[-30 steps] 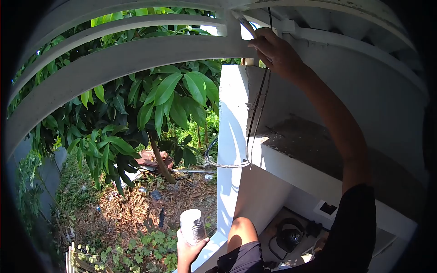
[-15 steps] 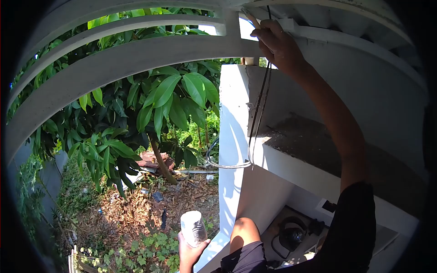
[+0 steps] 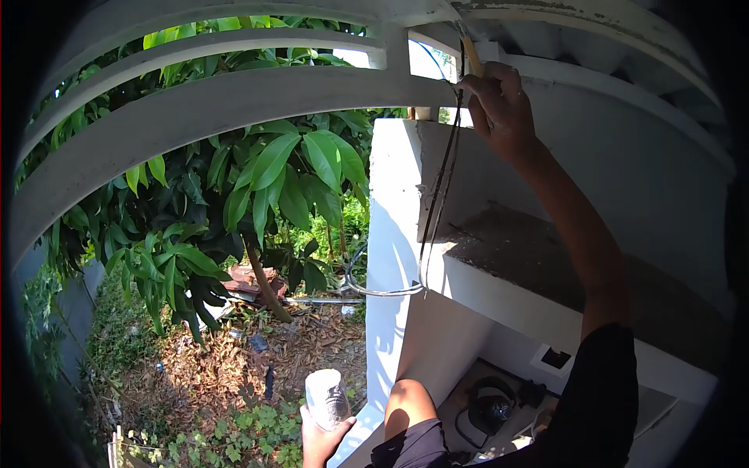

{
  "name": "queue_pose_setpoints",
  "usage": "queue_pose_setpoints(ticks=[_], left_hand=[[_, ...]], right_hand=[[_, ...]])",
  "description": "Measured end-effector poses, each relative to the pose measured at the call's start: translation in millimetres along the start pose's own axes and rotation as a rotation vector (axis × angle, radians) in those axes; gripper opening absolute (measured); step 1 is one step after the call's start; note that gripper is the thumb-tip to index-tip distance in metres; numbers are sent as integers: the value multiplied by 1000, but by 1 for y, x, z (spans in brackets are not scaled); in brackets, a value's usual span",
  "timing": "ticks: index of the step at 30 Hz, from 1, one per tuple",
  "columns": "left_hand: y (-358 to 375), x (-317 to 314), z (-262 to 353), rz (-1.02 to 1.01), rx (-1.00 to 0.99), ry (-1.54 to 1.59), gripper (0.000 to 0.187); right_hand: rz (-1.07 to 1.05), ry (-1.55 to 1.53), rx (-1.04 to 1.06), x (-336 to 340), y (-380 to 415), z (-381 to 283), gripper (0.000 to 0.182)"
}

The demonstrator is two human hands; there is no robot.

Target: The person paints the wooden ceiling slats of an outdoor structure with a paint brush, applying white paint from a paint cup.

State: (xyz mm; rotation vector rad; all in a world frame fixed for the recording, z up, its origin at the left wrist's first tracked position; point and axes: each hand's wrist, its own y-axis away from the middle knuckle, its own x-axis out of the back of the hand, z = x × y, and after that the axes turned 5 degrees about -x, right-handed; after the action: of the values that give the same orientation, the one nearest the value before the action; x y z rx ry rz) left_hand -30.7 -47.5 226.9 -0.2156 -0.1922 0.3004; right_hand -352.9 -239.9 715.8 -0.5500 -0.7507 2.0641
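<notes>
My left hand [image 3: 323, 438], low in the view, is wrapped round a clear cup [image 3: 328, 399] with white inside it, probably paint. High at the right, my right hand [image 3: 503, 105] grips the tan handle of a slim paintbrush [image 3: 470, 53]. The brush points up and left, its tip against or close to the white-painted beam at the roof edge; the bristles are hard to make out. Dark cables [image 3: 446, 168] hang just left of my right hand and loop round the white pillar [image 3: 388, 203].
Curved white beams [image 3: 211, 97] cross overhead. A concrete ledge [image 3: 530, 242] runs below my right arm. My bent knee [image 3: 409, 402] is beside the pillar. A dark round object [image 3: 493, 409] lies lower down. A leafy tree [image 3: 269, 164] and leaf-strewn ground [image 3: 211, 366] lie beyond.
My right hand has shifted right and down with the paintbrush, whose handle shows more now. The view has tilted slightly; my left hand still holds the cup.
</notes>
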Motion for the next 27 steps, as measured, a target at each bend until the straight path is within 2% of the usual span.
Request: queue_pose_setpoints(ticks=[6, 8, 10, 12, 13, 15, 18, 19, 20, 22, 24, 25, 27], left_hand=[[-2, 0, -24, 25, -53, 50, 79], [-2, 1, -23, 5, -9, 0, 80], [1, 2, -12, 7, -45, -13, 80], [3, 3, -11, 8, -75, -19, 80], [2, 4, -18, 19, -66, 7, 81], [-1, 4, -28, 24, -61, 53, 81], [-1, 2, -22, 14, -11, 70, 82], [-1, 1, -20, 14, -13, 70, 82], [0, 1, -18, 17, -39, 33, 82], [2, 4, -12, 25, -65, -8, 81], [6, 5, -6, 23, -85, 17, 80], [3, 10, 41, 27, -33, -8, 79], [3, 6, -10, 31, -17, 0, 79]], right_hand=[[-129, -87, 58, -1, -18, 0, 35], [-128, -48, -54, 13, -24, 7, 36], [-122, -13, -52, 22, -14, 2, 36], [52, 53, -52, 29, -8, -4, 35], [50, 50, -45, 28, -8, -8, 35], [-50, -49, 50, 23, -7, -16, 33], [-99, -24, 82, 2, -16, -6, 31], [-232, -19, -115, 9, -17, 2, 30], [-230, -20, -118, 15, -16, 4, 30], [-108, 128, 22, 26, -15, 5, 29], [-57, 132, -5, 32, 1, 4, 28], [-63, 99, -34, 36, 6, 0, 29], [-76, 70, -64, 35, 10, -3, 29]])
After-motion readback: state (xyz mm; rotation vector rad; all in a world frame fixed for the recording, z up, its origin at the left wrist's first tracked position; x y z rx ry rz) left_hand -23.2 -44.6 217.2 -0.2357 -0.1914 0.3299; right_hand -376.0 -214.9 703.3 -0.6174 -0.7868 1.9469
